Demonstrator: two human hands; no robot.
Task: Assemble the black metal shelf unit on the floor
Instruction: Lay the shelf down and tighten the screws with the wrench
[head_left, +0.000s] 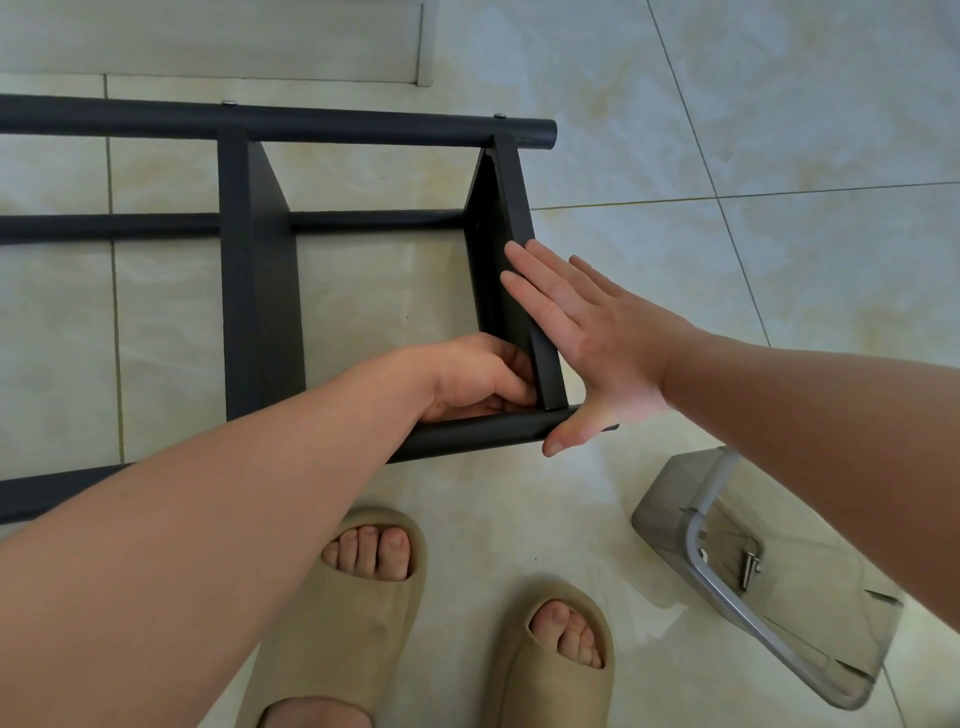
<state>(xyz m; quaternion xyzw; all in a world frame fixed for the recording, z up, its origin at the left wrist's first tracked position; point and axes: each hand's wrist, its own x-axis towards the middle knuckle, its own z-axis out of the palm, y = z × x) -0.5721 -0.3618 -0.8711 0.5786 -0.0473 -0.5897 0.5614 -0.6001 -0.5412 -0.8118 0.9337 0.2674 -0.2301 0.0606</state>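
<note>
The black metal shelf unit (260, 291) lies on its side on the tiled floor, its round posts running left to right. Two flat shelf panels stand between the posts. My right hand (587, 338) presses flat with straight fingers against the outer face of the end panel (511, 208), thumb over the near post (467, 434). My left hand (478, 376) reaches inside the frame with curled fingers at the corner where that panel meets the near post. What its fingertips hold is hidden.
A clear plastic box (763, 577) with a metal handle and small metal hardware inside sits on the floor at the lower right. My feet in beige slippers (358, 587) stand just below the near post. A pale door frame runs along the top.
</note>
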